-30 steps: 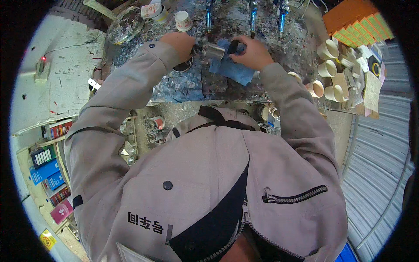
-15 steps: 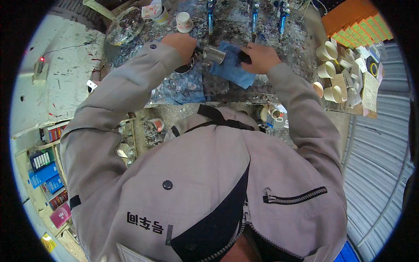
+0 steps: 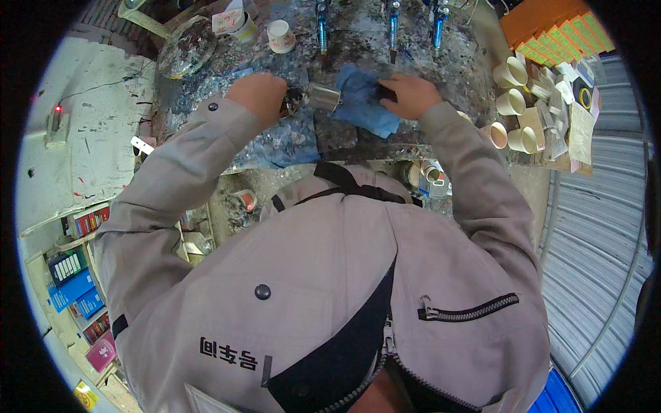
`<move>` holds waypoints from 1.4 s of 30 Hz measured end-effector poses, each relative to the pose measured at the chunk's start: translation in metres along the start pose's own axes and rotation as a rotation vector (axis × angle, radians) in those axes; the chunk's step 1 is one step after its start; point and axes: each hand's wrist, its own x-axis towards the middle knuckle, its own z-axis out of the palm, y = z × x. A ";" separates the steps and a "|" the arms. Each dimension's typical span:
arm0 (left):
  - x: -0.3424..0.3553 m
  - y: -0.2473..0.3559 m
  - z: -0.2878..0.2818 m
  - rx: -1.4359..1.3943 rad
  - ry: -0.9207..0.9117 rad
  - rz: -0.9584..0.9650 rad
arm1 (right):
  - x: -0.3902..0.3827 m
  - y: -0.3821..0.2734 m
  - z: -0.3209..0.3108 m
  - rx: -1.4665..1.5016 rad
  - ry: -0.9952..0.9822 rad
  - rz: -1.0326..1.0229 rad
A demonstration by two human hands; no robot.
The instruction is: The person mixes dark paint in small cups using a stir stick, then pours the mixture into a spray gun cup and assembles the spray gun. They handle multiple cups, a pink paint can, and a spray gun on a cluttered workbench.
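Observation:
My left hand [image 3: 257, 98] is closed round a dark, paint-stained tool whose kind I cannot make out. Beyond its fingers, toward the middle, a silver metal cup [image 3: 322, 97] lies on its side, its end close to a blue cloth [image 3: 366, 107]. It appears joined to the dark tool, though the joint is unclear. At the cloth's right edge my right hand [image 3: 413, 96] has its fingers curled round a small black object [image 3: 384, 92], mostly hidden by the hand. The cloth hangs creased over the front part of the paint-spattered workbench [image 3: 441, 127].
Three blue-and-metal fittings [image 3: 393, 31] stand along the far side. A white paper cup [image 3: 281, 36] and a paint-crusted round lid [image 3: 189, 47] are at the far left. Several cream cups [image 3: 510, 72] and orange boxes [image 3: 544, 27] sit at right. Another stained cloth [image 3: 289, 141] lies near the front edge.
My left hand has shifted left and nearer to me, taking the dark tool and silver cup with it. The right hand stays by the cloth. The whole view has shifted slightly.

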 end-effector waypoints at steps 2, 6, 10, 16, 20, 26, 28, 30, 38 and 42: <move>-0.002 -0.004 0.004 -0.041 0.025 0.004 | -0.003 -0.003 0.003 0.032 0.088 -0.007; -0.005 -0.013 0.011 -0.205 0.129 -0.009 | -0.012 -0.014 -0.004 0.149 0.219 0.114; -0.015 -0.015 0.020 -0.698 0.120 -0.118 | -0.026 -0.034 -0.021 0.696 0.419 0.155; -0.053 0.047 0.047 -1.784 0.071 -0.311 | -0.039 -0.104 -0.019 0.993 0.418 0.160; -0.066 0.077 0.058 -2.070 0.132 -0.392 | -0.033 -0.137 -0.023 1.075 0.155 0.237; -0.073 0.074 0.079 -2.110 0.167 -0.250 | -0.024 -0.157 -0.030 1.716 -0.292 0.391; -0.076 0.076 0.086 -2.077 0.172 -0.257 | -0.022 -0.170 -0.022 1.711 -0.195 0.426; -0.078 0.070 0.093 -2.185 0.076 -0.261 | -0.017 -0.185 -0.012 1.701 -0.036 0.400; -0.080 0.038 0.096 -2.424 -0.027 -0.320 | -0.010 -0.203 -0.018 1.532 0.227 0.090; -0.087 0.029 0.096 -2.321 -0.007 -0.367 | -0.002 -0.196 -0.016 1.463 -0.248 0.296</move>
